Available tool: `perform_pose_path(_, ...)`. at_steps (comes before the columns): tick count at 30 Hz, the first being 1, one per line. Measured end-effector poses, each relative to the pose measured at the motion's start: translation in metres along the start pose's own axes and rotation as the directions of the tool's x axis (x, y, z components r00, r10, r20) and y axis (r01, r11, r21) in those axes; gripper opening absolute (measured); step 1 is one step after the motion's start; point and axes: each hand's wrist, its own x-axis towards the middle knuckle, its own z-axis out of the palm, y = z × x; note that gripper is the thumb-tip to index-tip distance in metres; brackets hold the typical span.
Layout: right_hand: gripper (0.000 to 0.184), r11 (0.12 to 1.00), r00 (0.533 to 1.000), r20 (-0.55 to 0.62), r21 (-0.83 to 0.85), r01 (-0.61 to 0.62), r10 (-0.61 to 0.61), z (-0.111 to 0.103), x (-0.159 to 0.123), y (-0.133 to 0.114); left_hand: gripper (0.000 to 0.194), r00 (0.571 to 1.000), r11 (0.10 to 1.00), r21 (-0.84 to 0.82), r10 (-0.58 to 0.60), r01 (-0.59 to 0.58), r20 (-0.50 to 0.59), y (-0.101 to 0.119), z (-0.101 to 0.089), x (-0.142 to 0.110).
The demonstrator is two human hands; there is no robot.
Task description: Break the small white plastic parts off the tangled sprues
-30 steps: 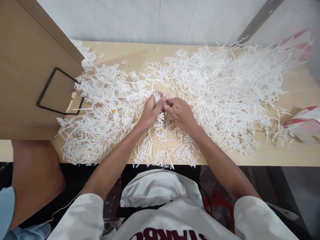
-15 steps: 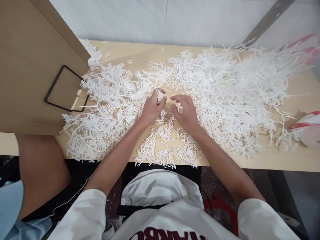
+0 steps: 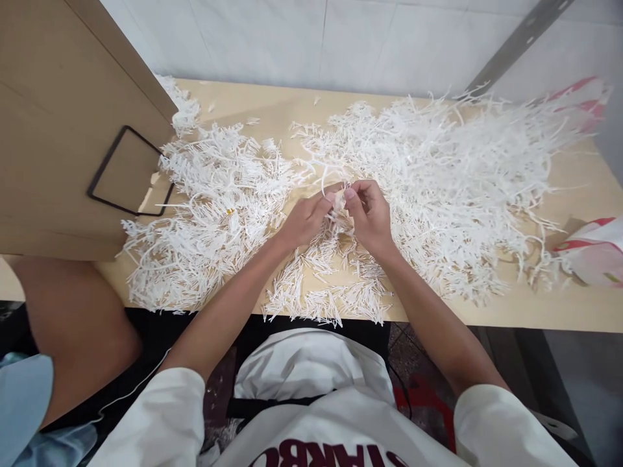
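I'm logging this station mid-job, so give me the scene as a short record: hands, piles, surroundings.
Left hand: pinching white pieces
Right hand: fingertips at the same pieces, exact grip hard to see
Left pile: white strands, beside the cardboard box
Right pile: larger, tangled white strands
Near edge: loose short pieces between the forearms
Far right: red-and-white item, type unclear
Neighbour: another person's arm, light-blue sleeve
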Motion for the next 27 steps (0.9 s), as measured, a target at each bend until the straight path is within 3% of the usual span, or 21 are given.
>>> perform_pose_path(3, 0.025, 0.996, 0.999, 0.027, 0.073, -0.042, 0.040, -0.0002, -0.0001, -0.0012, 0.055, 0.999, 0.999, -0.042, -0.009, 0.007, -0.047, -0.0012, 0.0004, 0.0003)
perform_pose_path(7, 0.029, 0.990, 0.993, 0.099, 0.121, -0.073, 0.061, -0.0014, 0.0003, -0.0004, 0.051, 1.000, 0.992, 0.122, -0.025, 0.025, -0.005, -0.0040, 0.0032, 0.0019)
perform_pose_path(10, 0.030, 0.996, 0.989, 0.145, 0.085, -0.022, 0.009, -0.0024, 0.0011, 0.0025, 0.041, 0.992, 0.984, 0.175, 0.050, -0.029, -0.117, -0.0065, 0.0036, 0.0044)
perform_pose_path(13, 0.025, 0.998, 0.993, 0.108, 0.034, 0.048, -0.051, -0.0040, 0.0024, 0.0054, 0.031, 0.970, 0.993, 0.064, 0.106, -0.094, -0.218, -0.0075, 0.0018, 0.0066)
perform_pose_path(19, 0.020, 0.994, 0.994, -0.014, -0.023, 0.109, -0.109, -0.0077, 0.0034, 0.0053, 0.025, 0.998, 0.963, -0.268, -0.043, 0.031, -0.039, -0.0043, 0.0050, 0.0050)
perform_pose_path(22, 0.016, 0.991, 0.992, -0.032, -0.058, 0.122, -0.124, -0.0077, 0.0029, 0.0040, 0.027, 0.998, 0.955, -0.291, -0.057, 0.056, 0.005, -0.0030, 0.0080, 0.0042)
perform_pose_path(27, 0.026, 0.996, 0.998, 0.044, -0.073, 0.058, -0.055, -0.0074, 0.0034, 0.0018, 0.012, 0.997, 0.978, -0.207, -0.048, 0.034, -0.061, -0.0025, 0.0091, 0.0033)
